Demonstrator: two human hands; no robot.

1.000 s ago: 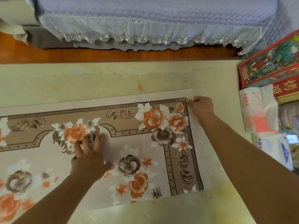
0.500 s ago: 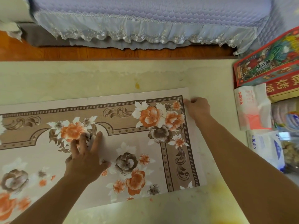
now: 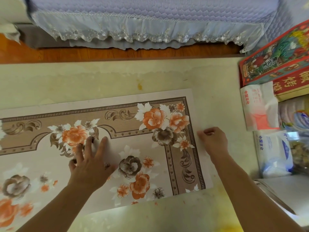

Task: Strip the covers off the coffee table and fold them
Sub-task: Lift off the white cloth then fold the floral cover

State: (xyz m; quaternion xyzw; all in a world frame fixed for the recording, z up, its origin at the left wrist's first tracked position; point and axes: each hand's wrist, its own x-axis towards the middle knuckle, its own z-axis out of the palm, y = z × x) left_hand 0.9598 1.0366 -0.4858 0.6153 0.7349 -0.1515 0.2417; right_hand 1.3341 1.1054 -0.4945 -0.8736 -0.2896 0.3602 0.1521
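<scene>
With the left hand (image 3: 91,162) pressing flat on the flowered cover (image 3: 117,148) lying on the counter (image 3: 100,79) and the right hand (image 3: 213,141) pinching its right edge, an uneven pull may crease it or sweep the packets (image 3: 260,108) at the right

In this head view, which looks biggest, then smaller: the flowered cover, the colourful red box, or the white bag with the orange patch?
1. Flowered cover, by far the largest.
2. Colourful red box, partly cut off by the frame.
3. White bag with the orange patch, smallest.

sofa (image 3: 150,12) (lilac quilted, lace-trimmed) | wooden floor (image 3: 117,53); daylight
</scene>
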